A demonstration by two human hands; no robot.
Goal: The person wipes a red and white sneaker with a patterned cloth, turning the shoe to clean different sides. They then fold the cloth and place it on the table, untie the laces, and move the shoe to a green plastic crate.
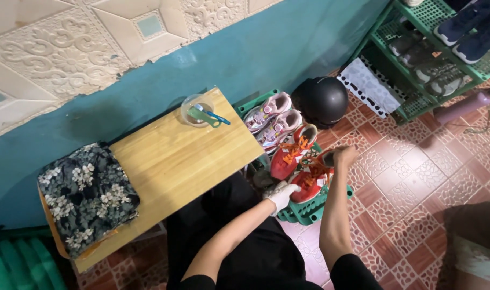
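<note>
Down at the green rack, both hands work on a red shoe.

Nearest, the left hand [282, 194], in a white glove or wrapped in a white cloth, is closed against the heel end of the near red shoe [311, 180] with orange laces, which sits on the low green rack [304, 212] over the tiled floor [411, 172]. Just beyond, the right hand [344, 156] is clenched at the shoe's toe end; what it grips I cannot tell. A firm hold at both ends should keep the shoe steady while it is handled. Beside it lies the second red shoe [291, 153], then a pink pair [272, 118] and a black helmet [321, 100]. Left, the wooden tabletop [175, 161] carries a folded floral cloth [86, 196] and a clear bowl [198, 111] near the teal wall [266, 48].
</note>
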